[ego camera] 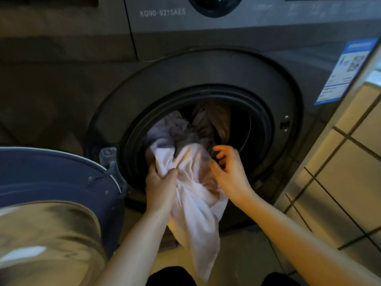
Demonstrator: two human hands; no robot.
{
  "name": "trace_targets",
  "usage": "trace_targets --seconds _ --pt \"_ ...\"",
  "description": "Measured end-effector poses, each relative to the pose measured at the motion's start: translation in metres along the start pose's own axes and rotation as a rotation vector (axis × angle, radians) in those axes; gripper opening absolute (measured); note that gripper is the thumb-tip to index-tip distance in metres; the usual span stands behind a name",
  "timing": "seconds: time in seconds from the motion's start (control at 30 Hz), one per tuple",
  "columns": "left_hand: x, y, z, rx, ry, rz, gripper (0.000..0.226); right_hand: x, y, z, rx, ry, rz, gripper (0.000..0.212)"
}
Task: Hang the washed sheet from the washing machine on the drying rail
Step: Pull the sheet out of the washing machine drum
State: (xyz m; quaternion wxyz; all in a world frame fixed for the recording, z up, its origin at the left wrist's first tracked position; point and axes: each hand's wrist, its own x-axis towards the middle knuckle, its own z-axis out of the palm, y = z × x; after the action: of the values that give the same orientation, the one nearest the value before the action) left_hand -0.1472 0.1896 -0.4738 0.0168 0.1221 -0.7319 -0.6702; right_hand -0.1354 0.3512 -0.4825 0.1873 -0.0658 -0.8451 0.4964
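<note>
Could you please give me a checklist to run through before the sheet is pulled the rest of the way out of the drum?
1. The door is swung clear of the drum: ok.
2. The left hand has a firm grip on the sheet: ok.
3. The right hand has a grip too: cannot tell; its fingers curl at the cloth.
4. The sheet is fully out of the drum: not ok; part lies inside.
5. The sheet is free of the beige cloth: cannot tell.

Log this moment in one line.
sheet: partly out of washing machine | left hand: grips sheet | right hand: curled at sheet, grip unclear | door: open
</note>
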Motion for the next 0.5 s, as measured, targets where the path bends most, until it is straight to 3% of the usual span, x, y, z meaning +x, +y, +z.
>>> trace_targets --seconds 0.07,0.13,0.2,0.27,0.4,0.5 --pt "0.002 -0.008 -0.001 0.011 0.013 0.021 0.05 0.006 0.023 0.005 -0.012 -0.034 0.199 0.058" --pt "0.004 -0.011 -0.002 0.033 0.028 0.032 0.051 0.008 0.037 0.013 0.089 -0.195 0.36 0.074" --pt "0.005 -0.011 -0.001 0.04 0.041 0.042 0.054 0.005 0.044 0.023 0.132 -0.345 0.387 0.086" --pt "0.003 -0.012 0.001 0.013 0.076 0.039 0.058 0.001 0.039 0.028 0.141 -0.407 0.308 0.083" --pt "-0.016 -0.011 0.007 0.07 0.112 -0.043 0.055 0.0 0.025 0.029 0.2 -0.497 0.115 0.033" --pt "-0.029 -0.008 0.014 -0.014 -0.03 -0.155 0.073 -0.004 0.004 0.018 0.016 -0.482 -0.098 0.038"
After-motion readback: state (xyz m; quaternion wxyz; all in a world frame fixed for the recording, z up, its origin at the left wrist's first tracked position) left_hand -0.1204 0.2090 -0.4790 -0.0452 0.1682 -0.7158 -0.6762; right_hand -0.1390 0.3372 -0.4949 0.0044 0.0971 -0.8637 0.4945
